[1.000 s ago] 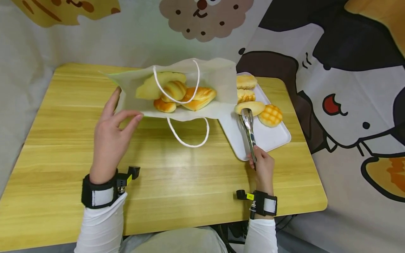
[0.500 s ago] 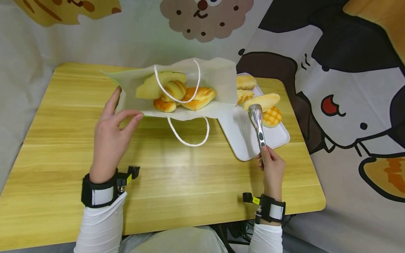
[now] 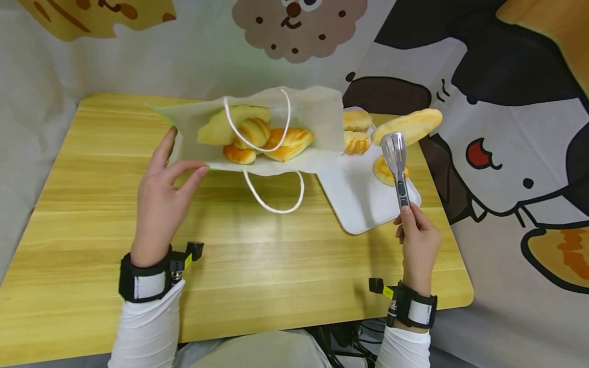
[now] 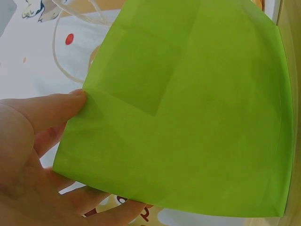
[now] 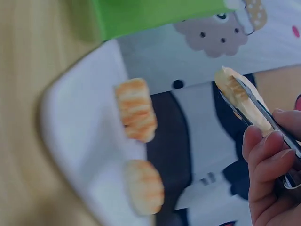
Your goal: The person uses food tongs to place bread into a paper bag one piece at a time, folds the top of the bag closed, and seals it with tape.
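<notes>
At the left side of a paper bag (image 3: pixel 324 115), white inside and green outside, my left hand (image 3: pixel 160 207) pinches the rim between thumb and finger. Its other fingers lie along the bag's green side (image 4: pixel 188 122) in the left wrist view. Several breads, among them a golden pastry (image 3: pixel 292 144), lie within the bag. My right hand (image 3: pixel 421 240) grips metal tongs (image 3: pixel 394 153) by the handle. Between their tips is a long pale bread roll (image 3: pixel 421 124), raised above the tray; the right wrist view also shows the roll (image 5: pixel 235 92) between the tong arms.
A white tray (image 3: pixel 359 204) stands right of the bag, partly behind it. On it are a round grid-topped bun (image 3: pixel 382 171), partly covered by the tongs, and two oblong breads (image 3: pixel 356 142). Two white cord handles (image 3: pixel 276 210) stick out from the bag. A printed cloth hangs behind the table.
My right hand has lifted the long bread roll off the tray with the tongs and moved it to the right and up. My left hand and the bag have stayed in place.
</notes>
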A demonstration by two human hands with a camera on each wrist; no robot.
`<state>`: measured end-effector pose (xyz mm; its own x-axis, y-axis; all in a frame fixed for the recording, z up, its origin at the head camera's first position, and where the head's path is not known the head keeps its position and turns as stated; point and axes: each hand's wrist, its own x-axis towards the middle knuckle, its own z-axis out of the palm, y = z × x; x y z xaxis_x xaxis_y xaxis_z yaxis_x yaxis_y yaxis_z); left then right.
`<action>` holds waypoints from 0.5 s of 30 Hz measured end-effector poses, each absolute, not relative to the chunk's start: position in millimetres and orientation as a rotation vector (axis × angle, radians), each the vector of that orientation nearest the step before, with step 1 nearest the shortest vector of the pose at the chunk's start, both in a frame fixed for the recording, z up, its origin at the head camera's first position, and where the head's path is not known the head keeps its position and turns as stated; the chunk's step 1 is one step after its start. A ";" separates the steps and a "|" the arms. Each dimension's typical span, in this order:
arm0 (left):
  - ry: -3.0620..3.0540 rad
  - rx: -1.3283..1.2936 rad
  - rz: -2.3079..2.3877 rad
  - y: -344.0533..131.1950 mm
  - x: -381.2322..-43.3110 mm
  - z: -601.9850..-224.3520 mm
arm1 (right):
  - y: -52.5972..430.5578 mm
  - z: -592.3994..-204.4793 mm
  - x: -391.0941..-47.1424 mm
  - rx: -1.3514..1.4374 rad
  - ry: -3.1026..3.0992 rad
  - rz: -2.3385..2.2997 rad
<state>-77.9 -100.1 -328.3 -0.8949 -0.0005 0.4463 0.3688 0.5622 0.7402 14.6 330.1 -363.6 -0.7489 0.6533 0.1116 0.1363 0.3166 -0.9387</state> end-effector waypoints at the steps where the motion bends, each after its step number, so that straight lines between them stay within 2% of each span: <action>1: -2.402 -0.298 -1.271 -100.2 -78.1 -328.4 | 329.7 -358.1 14.5 -0.680 -2.117 1.408; 6: -2.406 -0.297 -1.274 -100.2 -78.4 -328.5 | 328.3 -331.8 11.8 -0.521 -2.228 1.140; 15: -2.404 -0.301 -1.268 -100.5 -78.7 -328.6 | 318.1 -290.2 -1.4 -0.013 -2.322 0.718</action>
